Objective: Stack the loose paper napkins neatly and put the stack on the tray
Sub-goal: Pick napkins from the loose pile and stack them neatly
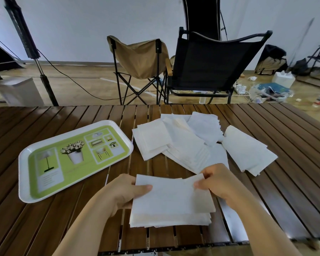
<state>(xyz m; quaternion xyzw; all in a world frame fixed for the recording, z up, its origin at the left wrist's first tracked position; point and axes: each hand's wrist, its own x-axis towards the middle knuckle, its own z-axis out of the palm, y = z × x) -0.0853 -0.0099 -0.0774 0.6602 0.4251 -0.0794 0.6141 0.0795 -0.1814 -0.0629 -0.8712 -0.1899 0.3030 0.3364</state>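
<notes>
A stack of white paper napkins (171, 204) lies near the table's front edge, between both hands. My left hand (126, 191) grips its left edge, thumb on top. My right hand (216, 182) pinches the top napkin's upper right corner. Loose napkins (183, 143) lie spread in overlapping piles beyond the stack, with another pile (248, 150) to the right. The white-rimmed green tray (24, 157) sits to the left, holding nothing.
The slatted brown wooden table (63, 218) carries everything. Behind its far edge stand a tan folding chair (139, 60) and a black folding chair (211, 65). A light stand (42, 74) and a small white bin (17, 91) are at the far left.
</notes>
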